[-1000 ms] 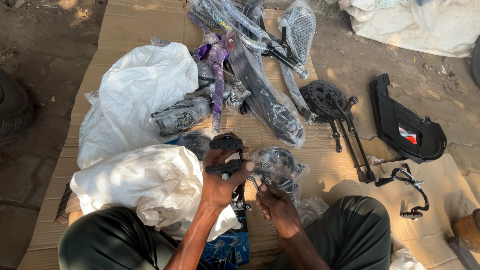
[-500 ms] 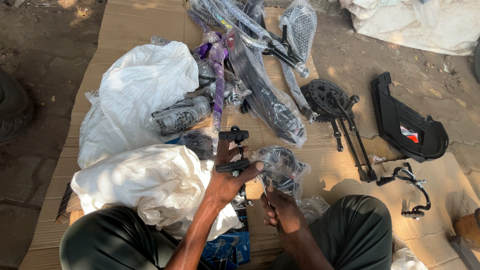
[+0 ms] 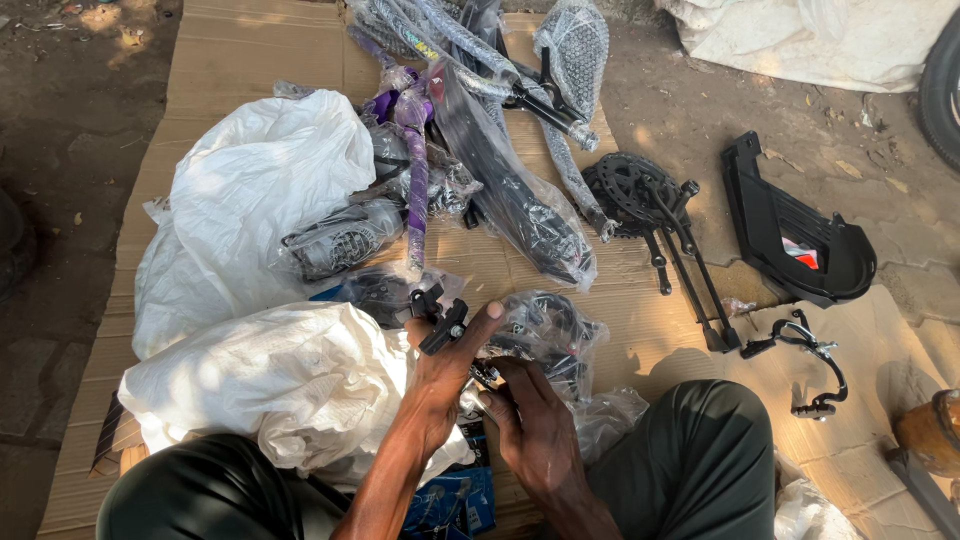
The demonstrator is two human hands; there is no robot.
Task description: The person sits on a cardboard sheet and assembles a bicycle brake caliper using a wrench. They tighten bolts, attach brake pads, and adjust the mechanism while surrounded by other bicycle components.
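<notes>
The left hand (image 3: 445, 365) grips a small black brake lever (image 3: 440, 318) just above the cardboard sheet (image 3: 250, 50); the right hand (image 3: 530, 420) pinches a fitting at its lower end. It looks like mid-fitting work; a steady grip and fine finger alignment seem needed.

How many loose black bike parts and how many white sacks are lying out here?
White sacks on the cardboard: 2
Black crank set with chainring: 1
Black chain guard: 1
Black brake caliper: 1
Total: 5
</notes>
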